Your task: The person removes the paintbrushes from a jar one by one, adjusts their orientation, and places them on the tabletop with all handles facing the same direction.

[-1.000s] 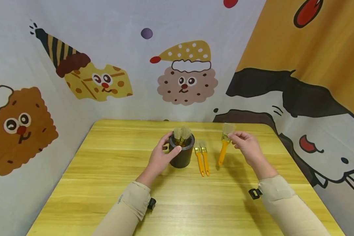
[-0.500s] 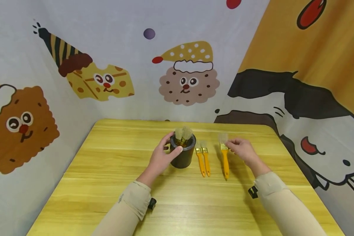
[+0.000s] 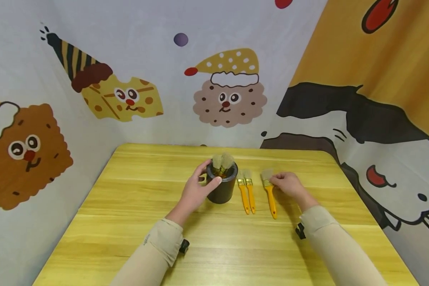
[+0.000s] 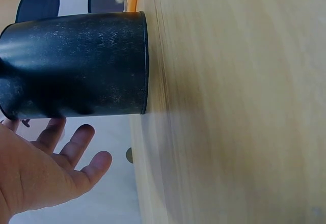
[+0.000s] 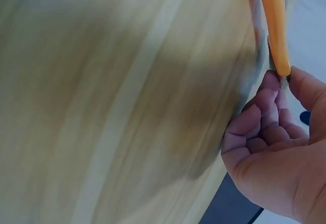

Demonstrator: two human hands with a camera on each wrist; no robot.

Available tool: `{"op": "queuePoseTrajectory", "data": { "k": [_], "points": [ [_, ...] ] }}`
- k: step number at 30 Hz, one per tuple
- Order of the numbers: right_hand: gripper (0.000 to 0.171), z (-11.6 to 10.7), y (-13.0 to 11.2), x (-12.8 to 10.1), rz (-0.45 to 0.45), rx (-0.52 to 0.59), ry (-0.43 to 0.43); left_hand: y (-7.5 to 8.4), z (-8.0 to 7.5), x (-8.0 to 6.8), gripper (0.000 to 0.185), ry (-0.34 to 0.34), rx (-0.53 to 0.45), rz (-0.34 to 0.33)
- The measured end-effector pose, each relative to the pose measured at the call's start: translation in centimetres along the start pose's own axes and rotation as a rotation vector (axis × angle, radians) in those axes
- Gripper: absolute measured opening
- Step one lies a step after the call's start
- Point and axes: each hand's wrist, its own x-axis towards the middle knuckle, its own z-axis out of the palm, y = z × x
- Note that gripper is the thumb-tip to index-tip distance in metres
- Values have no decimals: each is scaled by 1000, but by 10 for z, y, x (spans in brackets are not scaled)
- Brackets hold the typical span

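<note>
My left hand (image 3: 194, 192) holds the black cylindrical cup (image 3: 219, 193) at its rim, thumb on the near side and fingers at the left. Pale bristles (image 3: 223, 162) of paintbrushes stick up from the cup. In the left wrist view the cup's dark wall (image 4: 86, 71) is beside the spread fingers. My right hand (image 3: 291, 186) pinches a wider paintbrush (image 3: 271, 200) by the side near its metal band; its bristles point away and its yellow handle towards me. The right wrist view shows thumb and forefinger at an orange handle (image 5: 276, 30).
Between the cup and the right hand, two narrower paintbrushes, one left (image 3: 244, 198) and one right (image 3: 250, 198), lie side by side on the wooden table (image 3: 221, 246). A cloth printed with cartoons (image 3: 143, 51) hangs behind the table's far edge.
My right hand has lowered the wider paintbrush towards the table and shifted slightly left, nearer the two narrower ones. The brush has swung its handle towards me. The left hand stays on the cup.
</note>
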Motion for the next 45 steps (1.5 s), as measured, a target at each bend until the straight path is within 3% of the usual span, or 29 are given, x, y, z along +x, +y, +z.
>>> {"op": "queuePoseTrajectory", "data": {
  "k": [9, 21, 45],
  "points": [
    [37, 16, -10, 12, -58, -164, 36, 3, 1, 1, 70, -7, -1, -7],
    [49, 22, -13, 11, 25, -170, -3, 4, 2, 0, 72, -5, -12, -22],
    [55, 25, -10, 14, 68, -186, -39, 1, 4, -2, 73, 11, -36, -3]
  ]
}}
